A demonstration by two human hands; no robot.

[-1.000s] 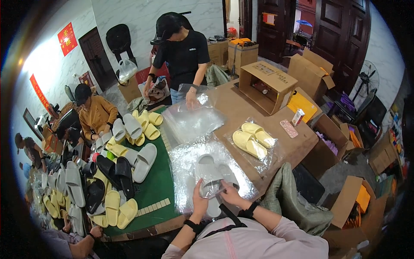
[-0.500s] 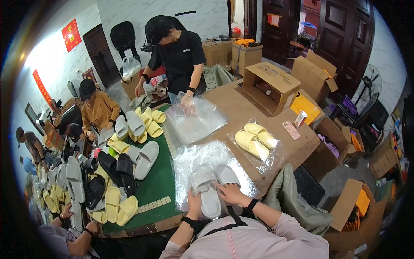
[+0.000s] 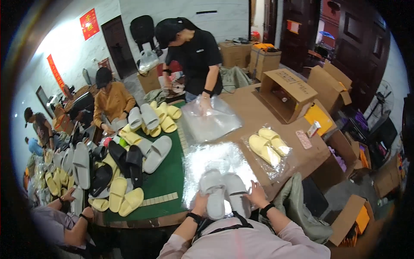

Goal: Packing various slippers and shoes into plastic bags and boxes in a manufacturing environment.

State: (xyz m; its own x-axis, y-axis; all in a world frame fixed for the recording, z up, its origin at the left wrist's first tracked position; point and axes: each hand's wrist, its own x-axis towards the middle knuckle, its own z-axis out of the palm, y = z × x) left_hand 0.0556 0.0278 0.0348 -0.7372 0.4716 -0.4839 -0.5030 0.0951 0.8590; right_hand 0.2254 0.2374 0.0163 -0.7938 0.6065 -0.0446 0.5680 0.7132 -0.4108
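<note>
A pair of grey slippers lies side by side in front of me, on a stack of clear plastic bags (image 3: 198,162). My left hand (image 3: 200,203) grips the outer edge of the left grey slipper (image 3: 215,205), its fingers partly hidden. Beside the right grey slipper (image 3: 236,184) is my right hand (image 3: 257,196), its fingers stretched out and the thumb at the slipper's edge. Further right on the table, a pair of yellow slippers (image 3: 264,149) lies in a clear bag.
Grey, black and yellow slippers (image 3: 117,194) are heaped on the green mat (image 3: 161,192) to the left. Across the table a person in black (image 3: 194,54) handles clear bags (image 3: 211,125). An open carton (image 3: 288,95) and a pink phone (image 3: 303,139) are at right. Co-workers sit left.
My right hand has moved from between the slippers to the right slipper's outer side. The slippers now sit more evenly side by side. The view has shifted slightly left.
</note>
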